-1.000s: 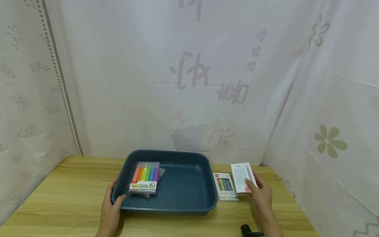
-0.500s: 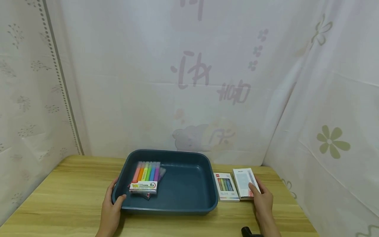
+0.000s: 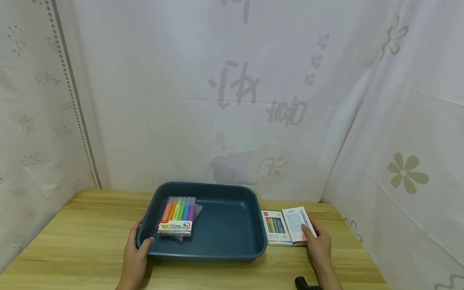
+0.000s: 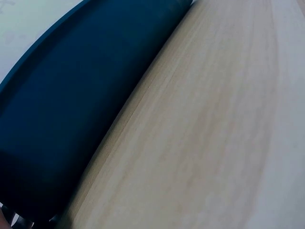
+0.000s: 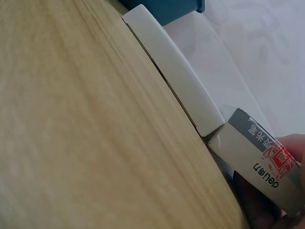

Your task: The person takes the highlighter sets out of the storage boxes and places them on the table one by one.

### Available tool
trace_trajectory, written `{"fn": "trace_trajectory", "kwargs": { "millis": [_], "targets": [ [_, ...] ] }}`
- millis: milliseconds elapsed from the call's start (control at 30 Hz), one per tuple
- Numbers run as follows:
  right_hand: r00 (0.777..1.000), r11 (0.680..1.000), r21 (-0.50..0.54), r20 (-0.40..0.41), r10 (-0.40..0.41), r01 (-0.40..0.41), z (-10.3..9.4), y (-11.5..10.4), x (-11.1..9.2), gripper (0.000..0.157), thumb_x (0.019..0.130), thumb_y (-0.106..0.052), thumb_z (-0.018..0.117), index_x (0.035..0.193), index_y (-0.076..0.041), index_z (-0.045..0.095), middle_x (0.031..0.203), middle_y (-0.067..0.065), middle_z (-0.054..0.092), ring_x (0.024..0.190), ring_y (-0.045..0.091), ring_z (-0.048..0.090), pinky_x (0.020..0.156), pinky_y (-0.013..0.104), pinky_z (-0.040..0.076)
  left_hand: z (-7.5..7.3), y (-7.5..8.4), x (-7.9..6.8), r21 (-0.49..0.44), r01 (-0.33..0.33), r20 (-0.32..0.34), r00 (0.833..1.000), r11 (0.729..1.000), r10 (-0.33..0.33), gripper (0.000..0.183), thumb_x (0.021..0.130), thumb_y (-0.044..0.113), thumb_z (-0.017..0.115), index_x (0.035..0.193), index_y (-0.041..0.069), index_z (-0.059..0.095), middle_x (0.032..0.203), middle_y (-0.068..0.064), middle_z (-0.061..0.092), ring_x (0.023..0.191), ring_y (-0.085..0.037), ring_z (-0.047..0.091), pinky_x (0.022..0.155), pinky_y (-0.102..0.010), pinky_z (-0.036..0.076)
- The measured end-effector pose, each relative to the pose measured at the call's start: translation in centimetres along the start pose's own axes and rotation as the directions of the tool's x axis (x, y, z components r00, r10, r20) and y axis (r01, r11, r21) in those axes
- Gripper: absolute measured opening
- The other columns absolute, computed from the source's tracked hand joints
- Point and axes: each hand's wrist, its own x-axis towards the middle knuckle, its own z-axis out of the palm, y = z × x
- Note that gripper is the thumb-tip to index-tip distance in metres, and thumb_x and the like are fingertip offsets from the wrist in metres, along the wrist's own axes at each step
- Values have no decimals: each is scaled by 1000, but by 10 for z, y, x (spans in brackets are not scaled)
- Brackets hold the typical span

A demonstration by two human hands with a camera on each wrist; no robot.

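Observation:
My left hand [image 3: 135,251] grips the left side of a dark blue plastic tray [image 3: 224,256], thumb over the rim and fingers along the outer wall. My right hand [image 3: 320,244] holds a flat white box [image 3: 295,223] by its right side, thumb on top. In the right wrist view the printed end of this white box [image 5: 259,157] is slightly tilted, with fingers under its right part. Its left edge meets a second white box [image 3: 277,237], which lies flat and shows colored pens through a window. A pack of highlighters [image 3: 177,213] lies in the tray's left half.
Under the highlighters another clear packet [image 3: 198,210] pokes out, mostly hidden. The wooden table [image 3: 90,233] extends left and in front of the tray. Patterned white curtains [image 3: 181,121] hang behind and on both sides. A black strap-like piece [image 3: 306,283] is at my right wrist.
My right hand has brought the held white box down and nearer to me, then left against the second white box. The left hand and the tray have stayed in place.

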Motion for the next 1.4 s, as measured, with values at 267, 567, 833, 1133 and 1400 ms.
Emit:
{"fn": "trace_trajectory", "kwargs": {
  "millis": [267, 567, 833, 1133, 1400],
  "targets": [
    [999, 999, -51, 34, -14, 16, 0, 0, 0, 61, 101, -32, 59, 154, -6, 42, 159, 24, 38, 150, 42, 31, 119, 56, 29, 1, 2, -1, 17, -28, -23, 999, 999, 28, 71, 98, 12, 53, 162, 21, 23, 166, -14, 27, 149, -30, 28, 113, -17, 27],
    [999, 988, -148, 28, -39, 43, 1, -3, -2, 61, 101, -33, 59, 152, -5, 44, 156, 27, 40, 147, 46, 34, 117, 58, 29, 0, 3, -2, 19, -11, -13, 1000, 1000, 11, 71, 99, 13, 52, 162, 23, 21, 167, -14, 26, 150, -29, 27, 116, -22, 27],
    [995, 965, -242, 16, -98, 99, 0, -4, -1, 61, 98, -32, 64, 149, -4, 48, 151, 28, 45, 141, 48, 40, 114, 60, 33, 0, 4, -2, 5, -4, -16, 1000, 1000, 4, 72, 98, 10, 51, 163, 20, 20, 167, -17, 23, 150, -33, 24, 119, -61, 24],
    [996, 953, -291, 57, -74, 88, 2, -8, -2, 64, 98, -35, 64, 150, -3, 47, 153, 27, 44, 143, 47, 39, 114, 60, 34, 0, 3, -1, 24, -3, -13, 1000, 1000, 3, 72, 99, 12, 51, 163, 22, 20, 167, -15, 24, 150, -31, 25, 121, -53, 26],
    [997, 942, -327, 5, -82, 79, 6, -5, -4, 62, 96, -38, 64, 147, -5, 51, 149, 26, 50, 138, 48, 45, 106, 61, 39, 0, 2, -1, 23, -9, -6, 1000, 1000, 9, 72, 99, 12, 51, 163, 22, 19, 167, -15, 23, 151, -32, 25, 122, -48, 26]
  ]
}}
